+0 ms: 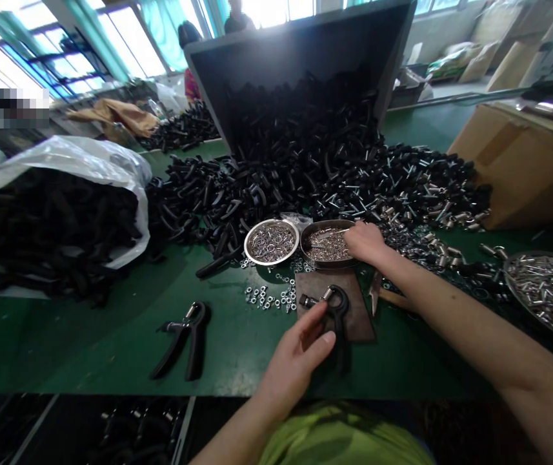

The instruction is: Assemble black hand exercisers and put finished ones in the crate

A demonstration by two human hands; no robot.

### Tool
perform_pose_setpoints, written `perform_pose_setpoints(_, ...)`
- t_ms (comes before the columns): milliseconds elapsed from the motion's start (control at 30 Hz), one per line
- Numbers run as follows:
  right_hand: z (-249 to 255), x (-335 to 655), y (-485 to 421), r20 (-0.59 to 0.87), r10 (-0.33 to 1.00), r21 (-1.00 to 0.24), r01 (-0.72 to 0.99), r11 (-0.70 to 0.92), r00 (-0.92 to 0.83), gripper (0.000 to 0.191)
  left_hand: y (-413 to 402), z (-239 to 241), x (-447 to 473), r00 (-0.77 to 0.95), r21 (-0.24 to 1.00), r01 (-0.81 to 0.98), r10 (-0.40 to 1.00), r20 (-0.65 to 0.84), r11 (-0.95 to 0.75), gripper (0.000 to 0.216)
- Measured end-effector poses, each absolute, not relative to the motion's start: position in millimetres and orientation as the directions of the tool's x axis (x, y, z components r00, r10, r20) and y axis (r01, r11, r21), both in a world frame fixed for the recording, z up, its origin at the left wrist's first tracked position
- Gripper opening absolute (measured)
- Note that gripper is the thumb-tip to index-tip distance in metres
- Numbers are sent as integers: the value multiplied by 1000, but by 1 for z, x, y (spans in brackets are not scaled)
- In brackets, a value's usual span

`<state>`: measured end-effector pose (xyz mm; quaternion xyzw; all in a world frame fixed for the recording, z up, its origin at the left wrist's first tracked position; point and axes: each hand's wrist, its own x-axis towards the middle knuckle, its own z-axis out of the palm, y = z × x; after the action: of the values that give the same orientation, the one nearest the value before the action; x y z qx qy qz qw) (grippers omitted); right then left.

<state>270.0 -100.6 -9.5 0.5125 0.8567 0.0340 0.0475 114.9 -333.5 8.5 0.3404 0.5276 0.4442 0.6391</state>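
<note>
My left hand is closed around a black hand grip strengthener. Its looped top with a metal spring rests over a brown metal plate, and the palm hides part of the handles. My right hand reaches to the right rim of an oval tin filled with small metal parts. Its fingers are bent together at the parts; what they pinch is too small to make out. Another hand grip strengthener lies on the green table to the left, handles toward me.
A round bowl of metal rings stands left of the tin, near loose nuts. Black handles pile up behind, spilling from a grey bin. A plastic bag, a cardboard box and a tray of pins flank them.
</note>
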Motion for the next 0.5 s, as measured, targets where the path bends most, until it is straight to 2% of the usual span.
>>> perform_pose_setpoints(100,-17,270,-96,-71,890,90,885,456,-451,22,-291,9,99,1,976,114,982,-186,185,37)
perform_pose_setpoints(167,-18,274,-98,-65,899,75,896,438,-434,24,-252,2,94,17,923,383,999,-48,38,30)
perform_pose_setpoints(233,-16,279,-102,-42,906,55,904,423,-422,28,-210,-6,98,88,753,650,994,62,-104,26)
perform_pose_setpoints(300,-14,284,-105,-10,909,27,908,418,-418,32,-172,-12,107,194,490,849,979,57,-197,26)
perform_pose_setpoints(367,-13,288,-107,20,910,-7,910,415,-415,34,-142,-17,120,225,396,893,974,17,-214,22)
perform_pose_setpoints(500,-13,296,-106,55,917,-90,913,399,-395,30,-112,-24,139,215,352,918,975,-49,-184,20)
